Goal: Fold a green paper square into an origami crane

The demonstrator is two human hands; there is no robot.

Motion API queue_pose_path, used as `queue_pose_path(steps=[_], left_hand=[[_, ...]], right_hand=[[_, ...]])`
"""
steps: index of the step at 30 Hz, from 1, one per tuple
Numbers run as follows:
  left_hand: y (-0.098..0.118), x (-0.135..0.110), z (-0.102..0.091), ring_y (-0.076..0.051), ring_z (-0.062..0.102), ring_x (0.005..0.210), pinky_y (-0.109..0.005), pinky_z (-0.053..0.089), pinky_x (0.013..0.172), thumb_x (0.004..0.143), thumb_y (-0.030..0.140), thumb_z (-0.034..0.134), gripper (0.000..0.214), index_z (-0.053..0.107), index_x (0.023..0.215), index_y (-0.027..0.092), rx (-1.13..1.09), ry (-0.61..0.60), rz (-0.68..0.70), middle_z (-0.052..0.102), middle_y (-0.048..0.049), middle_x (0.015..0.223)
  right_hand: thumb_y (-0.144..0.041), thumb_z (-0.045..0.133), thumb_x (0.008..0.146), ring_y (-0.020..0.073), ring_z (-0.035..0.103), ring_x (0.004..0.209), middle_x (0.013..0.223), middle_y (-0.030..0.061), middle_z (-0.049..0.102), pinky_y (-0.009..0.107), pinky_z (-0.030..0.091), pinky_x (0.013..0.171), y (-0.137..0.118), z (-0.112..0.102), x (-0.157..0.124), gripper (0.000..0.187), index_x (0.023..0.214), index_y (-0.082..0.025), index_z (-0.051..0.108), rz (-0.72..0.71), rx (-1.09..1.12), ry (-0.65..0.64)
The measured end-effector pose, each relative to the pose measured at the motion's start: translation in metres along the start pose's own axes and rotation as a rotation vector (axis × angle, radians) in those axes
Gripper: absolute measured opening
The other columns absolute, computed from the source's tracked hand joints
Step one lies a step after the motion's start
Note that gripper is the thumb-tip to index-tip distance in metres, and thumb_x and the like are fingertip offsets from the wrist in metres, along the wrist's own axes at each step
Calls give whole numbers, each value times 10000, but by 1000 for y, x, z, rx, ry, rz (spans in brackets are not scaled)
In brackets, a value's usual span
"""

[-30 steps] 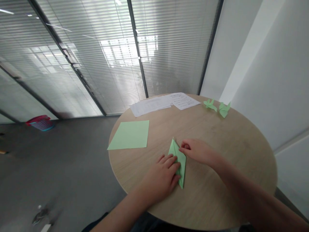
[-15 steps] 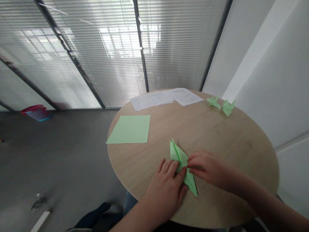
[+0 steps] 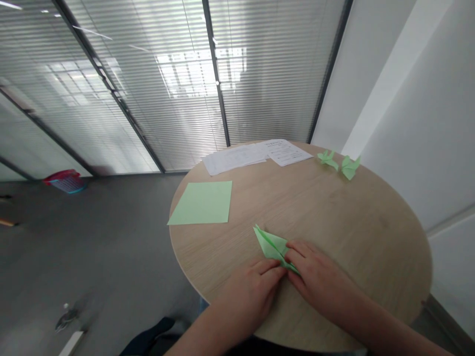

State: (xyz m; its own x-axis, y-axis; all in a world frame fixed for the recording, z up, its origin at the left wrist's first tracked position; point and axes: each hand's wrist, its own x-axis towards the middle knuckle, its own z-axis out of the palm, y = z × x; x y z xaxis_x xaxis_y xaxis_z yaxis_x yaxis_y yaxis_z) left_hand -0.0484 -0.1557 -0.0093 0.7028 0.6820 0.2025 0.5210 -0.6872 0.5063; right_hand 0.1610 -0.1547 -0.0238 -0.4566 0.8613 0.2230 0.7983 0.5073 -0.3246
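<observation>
A piece of folded green paper [image 3: 271,243] lies near the front of the round wooden table, its pointed end toward the back left. My left hand [image 3: 256,287] grips its near left edge, fingers bent and thumb close to the fold. From the right, my right hand [image 3: 311,272] is closed on the paper's near half, fingertips pressed along the middle crease. The fingers of both hands almost meet, and the paper's near tip is largely hidden under them.
A flat green sheet [image 3: 202,202] lies at the table's left edge. White printed pages [image 3: 256,154] overlap at the back. Two folded green paper figures, one a flower-like shape [image 3: 349,168], stand at the back right. A red and blue basket [image 3: 67,181] is on the floor.
The folded paper has turned, its far tip swinging left. My right hand has moved further over its near half, and my left hand has shifted down to its near edge.
</observation>
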Motion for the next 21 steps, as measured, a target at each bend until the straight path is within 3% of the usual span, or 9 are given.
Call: queue_pose_path(steps=[3, 6, 9, 12, 21], left_hand=[[-7, 3, -8, -205, 677, 1089, -363, 557, 977, 994, 144, 497, 281, 685, 1189, 218, -17, 167, -52, 720, -61, 1208], [-23, 18, -23, -277, 620, 1171, -469, 499, 1035, 946, 206, 586, 307, 665, 1242, 188, 71, 377, -235, 685, -111, 1238], [-40, 37, -34, -247, 669, 986, -421, 536, 917, 876, 242, 671, 463, 616, 1332, 183, -101, 253, -383, 714, -89, 1134], [-54, 51, -32, -201, 658, 776, -335, 526, 737, 874, 263, 634, 337, 687, 1197, 186, -291, 138, -456, 707, -36, 884], [-64, 60, -21, -173, 643, 733, -284, 486, 702, 735, 91, 578, 160, 684, 817, 178, -304, 225, -566, 700, -10, 770]], right_hand=[[-117, 606, 900, 303, 664, 1016, 1081, 120, 699, 507, 580, 882, 2, 8, -3, 167, 1042, -192, 651, -6, 9, 59], [-135, 612, 901, 303, 663, 1031, 1117, 125, 698, 510, 584, 890, 4, 11, -6, 271, 1166, -190, 620, -6, 9, 102], [-120, 610, 896, 293, 664, 1031, 1125, 116, 696, 492, 588, 890, 2, 10, -6, 275, 1158, -203, 625, -27, 2, 99], [-108, 604, 900, 285, 669, 1016, 1103, 105, 694, 486, 591, 876, -1, 6, -5, 242, 1112, -217, 648, -34, -5, 93], [-87, 596, 906, 293, 652, 1044, 1124, 114, 674, 504, 578, 889, -2, 8, -6, 236, 1099, -208, 655, -16, 9, 74]])
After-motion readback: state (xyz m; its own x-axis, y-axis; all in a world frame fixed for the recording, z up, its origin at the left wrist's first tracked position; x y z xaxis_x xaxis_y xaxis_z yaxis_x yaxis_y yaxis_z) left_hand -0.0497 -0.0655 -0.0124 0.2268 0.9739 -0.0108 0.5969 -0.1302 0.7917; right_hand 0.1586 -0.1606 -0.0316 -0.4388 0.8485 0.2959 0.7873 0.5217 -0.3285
